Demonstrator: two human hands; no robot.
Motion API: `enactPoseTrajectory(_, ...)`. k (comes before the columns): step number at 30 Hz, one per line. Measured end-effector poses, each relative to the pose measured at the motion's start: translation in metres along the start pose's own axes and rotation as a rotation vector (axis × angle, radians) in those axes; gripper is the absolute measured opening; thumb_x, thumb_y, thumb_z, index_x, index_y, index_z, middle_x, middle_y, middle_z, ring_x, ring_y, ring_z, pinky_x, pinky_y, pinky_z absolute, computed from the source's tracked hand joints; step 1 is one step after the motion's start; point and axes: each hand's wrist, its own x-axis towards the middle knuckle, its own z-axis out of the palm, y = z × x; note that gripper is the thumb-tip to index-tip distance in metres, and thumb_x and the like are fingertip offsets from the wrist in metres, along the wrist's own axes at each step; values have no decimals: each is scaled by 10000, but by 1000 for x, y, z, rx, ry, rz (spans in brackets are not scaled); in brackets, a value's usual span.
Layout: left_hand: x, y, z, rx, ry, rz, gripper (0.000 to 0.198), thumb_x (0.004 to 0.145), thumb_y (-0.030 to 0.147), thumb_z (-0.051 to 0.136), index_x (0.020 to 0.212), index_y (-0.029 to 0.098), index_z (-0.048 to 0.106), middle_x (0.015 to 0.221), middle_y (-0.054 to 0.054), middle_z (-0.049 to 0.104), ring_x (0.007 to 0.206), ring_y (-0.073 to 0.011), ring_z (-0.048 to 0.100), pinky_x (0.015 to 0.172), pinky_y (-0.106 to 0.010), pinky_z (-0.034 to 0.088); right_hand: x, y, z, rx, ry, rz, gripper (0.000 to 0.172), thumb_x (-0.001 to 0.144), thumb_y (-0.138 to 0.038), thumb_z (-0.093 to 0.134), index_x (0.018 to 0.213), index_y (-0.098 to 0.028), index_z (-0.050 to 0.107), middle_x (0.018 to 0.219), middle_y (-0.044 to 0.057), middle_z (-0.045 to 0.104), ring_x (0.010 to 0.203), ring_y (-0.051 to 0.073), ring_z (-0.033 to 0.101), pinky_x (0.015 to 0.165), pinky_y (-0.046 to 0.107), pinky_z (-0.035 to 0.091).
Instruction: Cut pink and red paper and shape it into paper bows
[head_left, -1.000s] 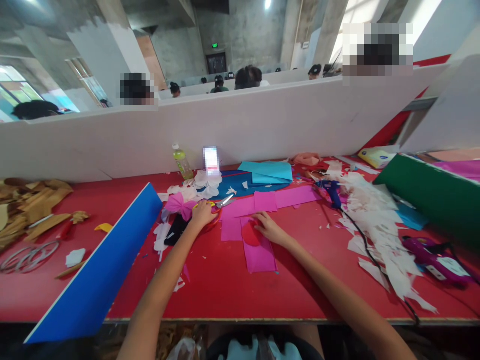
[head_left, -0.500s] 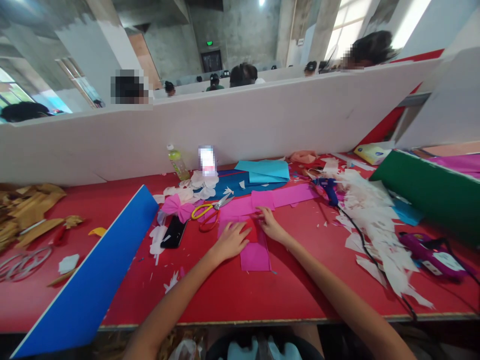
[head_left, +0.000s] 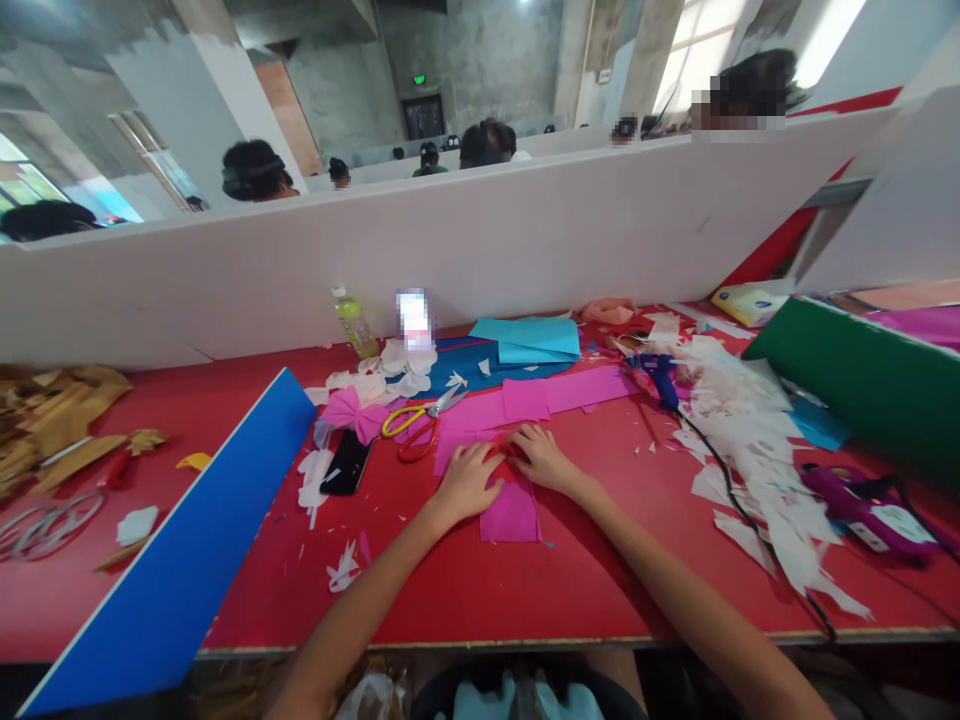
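A magenta piece of crepe paper (head_left: 510,514) lies on the red table, its upper part hidden under my hands. My left hand (head_left: 466,482) rests palm down on the left side of this paper, fingers stretched forward and thumb apart. From the right, my right hand (head_left: 546,460) reaches in with bent, spread fingers touching the paper's upper end. The fingertips of both hands are close together. Just beyond them runs a long pink paper strip (head_left: 525,400). Scissors (head_left: 429,415) with one yellow and one red handle lie left of the strip.
A black phone (head_left: 347,463), a pink paper bow (head_left: 355,413) and a blue divider (head_left: 187,540) are on the left. Rightward lie a blue glue gun (head_left: 660,378), white scraps (head_left: 739,420) and a purple tool (head_left: 870,510). A bottle (head_left: 354,325) stands by the white partition (head_left: 487,240).
My right hand has moved slightly left and lowered its fingers onto the paper. The left hand has shifted a little, its thumb now nearer the lower paper section.
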Motion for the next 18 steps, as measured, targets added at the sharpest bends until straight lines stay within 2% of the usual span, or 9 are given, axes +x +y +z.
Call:
enactPoseTrajectory(2, 2, -3, -1, -43, 33, -85, 335, 842, 256, 486, 1164, 214, 566, 1268, -93, 527, 1156, -227, 480, 982, -389, 369, -1, -2, -4, -29, -18, -7, 217, 854, -278, 493, 1045, -197, 557, 1058, 107, 547, 1000, 253, 463, 794, 362, 352)
enactPoseTrajectory(5, 8, -13, -2, -35, 109, -302, 315, 836, 166, 442, 1120, 154, 576, 1150, -117, 581, 1091, -220, 513, 951, -358, 386, -1, -5, -10, -73, -38, -3, 244, 849, -315, 519, 1057, -193, 556, 1087, 104, 545, 1025, 248, 462, 806, 354, 340)
enactPoseTrajectory(7, 14, -21, -2, -18, 91, -379, 288, 834, 149, 429, 1069, 121, 593, 1062, -132, 607, 1052, -229, 528, 930, -356, 391, -2, -7, -12, -97, -47, -1, 284, 835, -351, 546, 1066, -186, 554, 1113, 107, 540, 1037, 251, 464, 813, 355, 337)
enactPoseTrajectory(10, 24, -31, -3, -67, 36, -401, 219, 825, 176, 459, 949, 120, 631, 982, -128, 629, 983, -221, 554, 884, -327, 402, -2, -9, -14, -130, -48, -14, 370, 813, -406, 575, 1098, -173, 547, 1139, 118, 538, 1059, 262, 461, 818, 357, 336)
enactPoseTrajectory(14, 38, -34, -3, -198, 25, -426, 154, 788, 244, 533, 819, 140, 642, 889, -102, 659, 890, -207, 578, 790, -294, 410, -3, -9, -13, -160, -32, -27, 446, 790, -458, 598, 1120, -162, 546, 1146, 126, 545, 1058, 267, 466, 838, 366, 330)
enactPoseTrajectory(18, 47, -31, -1, -302, 2, -451, 115, 763, 185, 514, 718, 149, 613, 755, -65, 655, 741, -180, 582, 672, -270, 395, -4, -9, -12, -173, -18, -35, 450, 794, -484, 587, 1100, -155, 555, 1139, 131, 551, 1052, 266, 470, 848, 370, 324)
